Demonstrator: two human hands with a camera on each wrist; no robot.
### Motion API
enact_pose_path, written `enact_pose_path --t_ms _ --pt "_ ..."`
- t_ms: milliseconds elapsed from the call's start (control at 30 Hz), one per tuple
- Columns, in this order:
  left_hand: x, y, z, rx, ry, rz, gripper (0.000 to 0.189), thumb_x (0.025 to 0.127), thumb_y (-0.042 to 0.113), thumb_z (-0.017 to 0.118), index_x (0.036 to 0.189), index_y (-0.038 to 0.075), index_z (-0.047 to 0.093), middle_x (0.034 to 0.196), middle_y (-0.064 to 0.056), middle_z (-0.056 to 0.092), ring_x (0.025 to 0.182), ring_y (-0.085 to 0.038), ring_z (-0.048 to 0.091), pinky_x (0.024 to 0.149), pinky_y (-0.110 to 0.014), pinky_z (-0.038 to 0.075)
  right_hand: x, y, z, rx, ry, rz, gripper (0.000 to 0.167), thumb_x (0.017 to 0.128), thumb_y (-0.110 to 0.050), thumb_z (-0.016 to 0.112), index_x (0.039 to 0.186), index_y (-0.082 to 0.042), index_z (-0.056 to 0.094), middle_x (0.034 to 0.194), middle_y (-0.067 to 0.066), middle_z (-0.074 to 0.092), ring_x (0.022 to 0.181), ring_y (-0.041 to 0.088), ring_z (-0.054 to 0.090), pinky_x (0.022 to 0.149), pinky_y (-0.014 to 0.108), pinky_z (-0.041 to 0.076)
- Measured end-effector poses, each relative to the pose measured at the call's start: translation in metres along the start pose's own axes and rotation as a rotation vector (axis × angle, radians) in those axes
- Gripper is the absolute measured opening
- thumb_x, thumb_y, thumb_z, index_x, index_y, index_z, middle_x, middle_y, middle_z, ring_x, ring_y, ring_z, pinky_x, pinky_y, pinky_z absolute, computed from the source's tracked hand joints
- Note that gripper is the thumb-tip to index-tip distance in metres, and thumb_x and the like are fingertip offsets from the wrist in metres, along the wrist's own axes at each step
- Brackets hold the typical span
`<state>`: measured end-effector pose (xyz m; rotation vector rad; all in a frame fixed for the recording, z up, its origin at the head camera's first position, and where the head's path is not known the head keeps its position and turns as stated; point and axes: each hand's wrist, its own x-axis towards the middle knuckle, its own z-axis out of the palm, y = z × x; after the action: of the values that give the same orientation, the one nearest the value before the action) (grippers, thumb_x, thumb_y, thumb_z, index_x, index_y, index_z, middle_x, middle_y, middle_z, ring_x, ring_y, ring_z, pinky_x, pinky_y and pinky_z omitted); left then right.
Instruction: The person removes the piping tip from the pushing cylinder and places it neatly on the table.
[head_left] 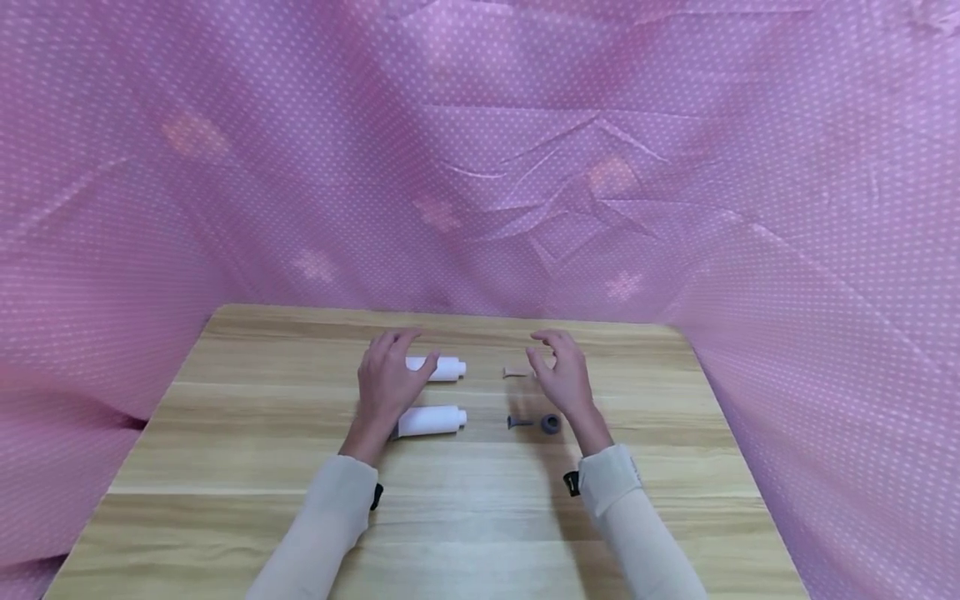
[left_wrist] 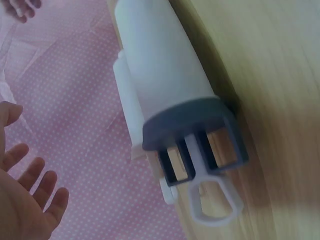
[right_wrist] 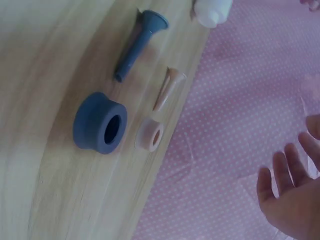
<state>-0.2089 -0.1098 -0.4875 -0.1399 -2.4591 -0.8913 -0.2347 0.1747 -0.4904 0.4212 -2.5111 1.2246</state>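
My left hand [head_left: 388, 379], fingers loosely curved and holding nothing, hovers over two white tubes, a far one [head_left: 446, 369] and a near one [head_left: 431, 421]. They lie side by side with narrow ends pointing right. In the left wrist view the near tube has a dark grey end piece [left_wrist: 185, 122] with finger loops and a pale pull ring [left_wrist: 215, 220]. My right hand [head_left: 566, 377], also empty, hangs above a beige flared stem [right_wrist: 172, 82] and a beige collar [right_wrist: 145, 134]. Nearer me lie a dark grey flared stem [right_wrist: 134, 50] and a dark grey collar [right_wrist: 89, 125].
Everything lies on a wood-grain table [head_left: 480, 517]. A pink dotted cloth [head_left: 487, 167] hangs behind the far edge and along both sides. Black wrist straps show at both pale sleeves [head_left: 322, 517].
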Motion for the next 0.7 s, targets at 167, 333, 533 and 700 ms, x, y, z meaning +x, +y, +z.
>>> enact_pose_path --t_ms 167,333,533,700 --pt "-0.003 -0.005 0.003 0.109 0.052 0.141 0.045 0.086 0.039 0.075 0.120 0.008 0.072 0.118 -0.013 0.068 0.105 -0.036 0.063 0.082 -0.052 0.053 -0.004 -0.005 0.008 -0.140 0.089 -0.121 0.030 0.094 -0.014 0.073 0.118 0.002 0.067 0.123 0.018 0.063 0.116 0.036 0.057 0.099 0.050 0.048" --pt "-0.005 -0.006 0.005 0.191 0.091 0.243 0.049 0.085 0.043 0.072 0.118 0.007 0.071 0.120 -0.015 0.068 0.107 -0.038 0.063 0.087 -0.056 0.052 -0.005 -0.014 0.015 -0.289 0.160 -0.274 0.035 0.090 -0.021 0.077 0.115 0.003 0.070 0.122 0.023 0.065 0.112 0.041 0.061 0.097 0.057 0.047" --pt "-0.006 -0.005 0.007 0.249 0.103 0.334 0.052 0.085 0.046 0.069 0.119 0.006 0.070 0.123 -0.018 0.067 0.113 -0.039 0.061 0.101 -0.058 0.047 -0.008 -0.026 0.019 -0.365 0.146 -0.280 0.043 0.091 -0.032 0.074 0.121 -0.001 0.068 0.132 0.022 0.061 0.121 0.041 0.056 0.100 0.061 0.042" --pt "-0.007 -0.003 0.010 0.292 0.068 0.366 0.059 0.087 0.053 0.063 0.123 0.007 0.069 0.127 -0.019 0.065 0.120 -0.040 0.058 0.106 -0.061 0.041 -0.010 -0.031 0.023 -0.435 0.082 -0.229 0.052 0.094 -0.041 0.069 0.130 -0.004 0.064 0.141 0.021 0.055 0.131 0.041 0.049 0.109 0.061 0.036"
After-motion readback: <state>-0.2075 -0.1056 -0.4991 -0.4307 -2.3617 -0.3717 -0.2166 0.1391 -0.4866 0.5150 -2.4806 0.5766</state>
